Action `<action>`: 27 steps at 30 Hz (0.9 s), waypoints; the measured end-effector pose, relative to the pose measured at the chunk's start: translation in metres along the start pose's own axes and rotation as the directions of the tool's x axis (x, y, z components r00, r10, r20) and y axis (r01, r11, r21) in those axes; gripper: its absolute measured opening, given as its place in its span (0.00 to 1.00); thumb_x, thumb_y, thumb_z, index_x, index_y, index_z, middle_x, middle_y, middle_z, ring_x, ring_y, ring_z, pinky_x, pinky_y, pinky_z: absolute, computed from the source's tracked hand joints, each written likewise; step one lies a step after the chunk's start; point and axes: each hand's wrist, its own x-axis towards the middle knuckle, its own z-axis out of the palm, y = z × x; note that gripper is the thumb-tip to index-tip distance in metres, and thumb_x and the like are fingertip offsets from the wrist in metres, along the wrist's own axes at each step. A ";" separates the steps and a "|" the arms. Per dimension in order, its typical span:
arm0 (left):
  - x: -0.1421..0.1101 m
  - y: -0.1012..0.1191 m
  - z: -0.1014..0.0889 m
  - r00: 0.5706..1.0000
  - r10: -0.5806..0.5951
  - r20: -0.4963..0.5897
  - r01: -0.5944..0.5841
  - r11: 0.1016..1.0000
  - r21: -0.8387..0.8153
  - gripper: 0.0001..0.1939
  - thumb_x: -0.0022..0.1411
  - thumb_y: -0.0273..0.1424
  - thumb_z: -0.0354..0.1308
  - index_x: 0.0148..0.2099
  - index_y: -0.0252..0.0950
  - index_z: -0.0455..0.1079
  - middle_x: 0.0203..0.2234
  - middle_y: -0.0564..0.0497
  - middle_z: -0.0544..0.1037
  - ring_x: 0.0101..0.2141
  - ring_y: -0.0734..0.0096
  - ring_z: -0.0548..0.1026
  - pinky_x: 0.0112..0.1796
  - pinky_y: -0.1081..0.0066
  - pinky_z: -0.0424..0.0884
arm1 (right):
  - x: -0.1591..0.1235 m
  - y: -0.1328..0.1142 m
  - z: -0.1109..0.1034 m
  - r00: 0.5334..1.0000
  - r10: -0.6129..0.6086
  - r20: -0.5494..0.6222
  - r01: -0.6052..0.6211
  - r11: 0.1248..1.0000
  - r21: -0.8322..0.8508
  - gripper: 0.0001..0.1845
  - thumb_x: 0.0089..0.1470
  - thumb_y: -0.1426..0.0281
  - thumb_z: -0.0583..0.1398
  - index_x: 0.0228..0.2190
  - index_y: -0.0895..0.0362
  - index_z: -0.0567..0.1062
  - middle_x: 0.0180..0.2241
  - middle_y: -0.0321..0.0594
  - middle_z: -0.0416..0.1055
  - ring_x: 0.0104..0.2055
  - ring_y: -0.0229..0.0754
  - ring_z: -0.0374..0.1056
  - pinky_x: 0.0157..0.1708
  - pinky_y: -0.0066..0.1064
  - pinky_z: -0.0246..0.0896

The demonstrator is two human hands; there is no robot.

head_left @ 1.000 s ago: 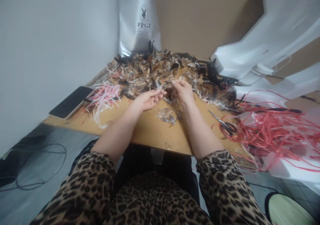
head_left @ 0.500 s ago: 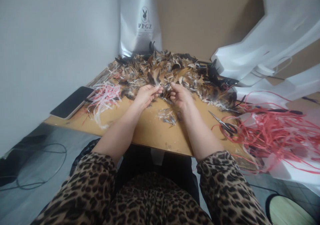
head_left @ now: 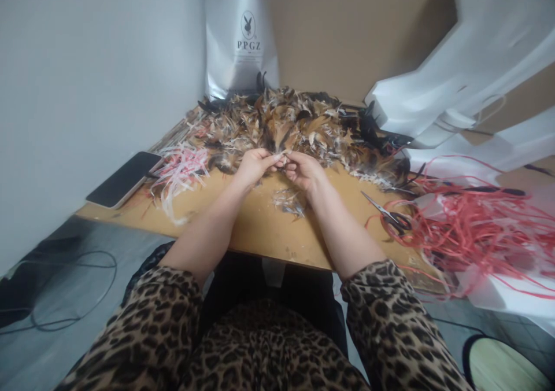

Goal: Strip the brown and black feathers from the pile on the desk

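Note:
My left hand (head_left: 255, 168) is closed in a pinch on the base of a brown feather (head_left: 277, 135) that points up and away from me. Fingertip to fingertip with it, my right hand (head_left: 304, 172) is also closed, pinching at the same base; the exact spot of its grip is partly hidden by the fingers. Behind both hands spreads a wide heap of brown, black and white feathers (head_left: 321, 126). Small grey and white feather scraps (head_left: 289, 202) lie on the wooden table (head_left: 255, 235) below my hands.
Left on the table are a dark phone (head_left: 124, 180) and a bunch of pink and white strips (head_left: 184, 165). Scissors (head_left: 388, 214) lie at right, beside tangled red strips (head_left: 472, 223). A silver bag (head_left: 243, 67) stands behind; a white machine (head_left: 416, 113) is at back right.
My right hand has moved left, and its fingertips now meet those of my left hand at the feather's base. The view has shifted slightly.

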 end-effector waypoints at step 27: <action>0.000 -0.003 -0.005 0.952 -0.294 0.087 0.307 0.923 -0.232 0.03 0.57 0.21 0.60 0.30 0.25 0.72 0.25 0.43 0.79 0.25 0.76 0.78 0.26 0.81 0.70 | 0.003 0.012 0.002 0.931 -0.349 -0.110 0.309 0.911 -0.272 0.13 0.31 0.65 0.68 0.20 0.59 0.73 0.11 0.29 0.63 0.14 0.27 0.52 0.15 0.22 0.46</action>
